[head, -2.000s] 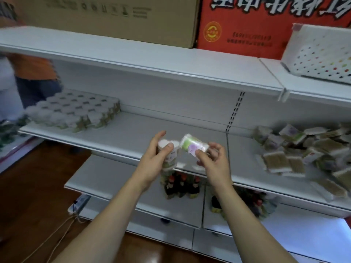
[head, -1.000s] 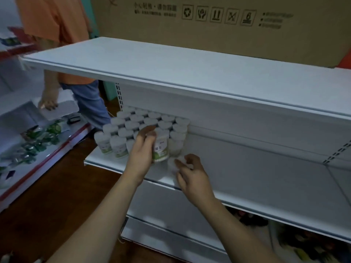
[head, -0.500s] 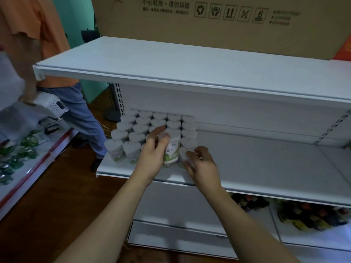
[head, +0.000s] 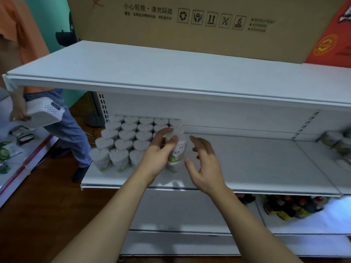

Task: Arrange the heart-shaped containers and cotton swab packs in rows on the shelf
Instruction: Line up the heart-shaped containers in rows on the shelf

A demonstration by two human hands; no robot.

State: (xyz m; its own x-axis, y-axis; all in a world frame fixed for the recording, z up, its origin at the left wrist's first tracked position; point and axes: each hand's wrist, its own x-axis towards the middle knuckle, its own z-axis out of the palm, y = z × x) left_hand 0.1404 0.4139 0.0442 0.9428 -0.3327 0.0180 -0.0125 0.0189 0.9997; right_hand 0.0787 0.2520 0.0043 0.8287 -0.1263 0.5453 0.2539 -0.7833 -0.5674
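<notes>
Several white heart-shaped containers (head: 131,136) with green labels stand in rows at the left end of the middle shelf (head: 256,164). My left hand (head: 158,154) grips one upright heart-shaped container (head: 176,152) at the right edge of that block, its base near the shelf surface. Just right of it my right hand (head: 205,164) hovers with fingers spread, holding nothing. Loose cotton swab packs (head: 336,141) lie at the far right of the same shelf, partly cut off.
The top shelf (head: 171,73) overhangs the work area and carries a large cardboard box (head: 190,21). A person in orange (head: 28,44) stands at the left holding a white perforated basket (head: 44,112). Dark bottles (head: 284,205) sit on the lower shelf.
My right hand has let go of the container it set down and drawn back to the right, fingers spread. My left hand still holds its container by the block.
</notes>
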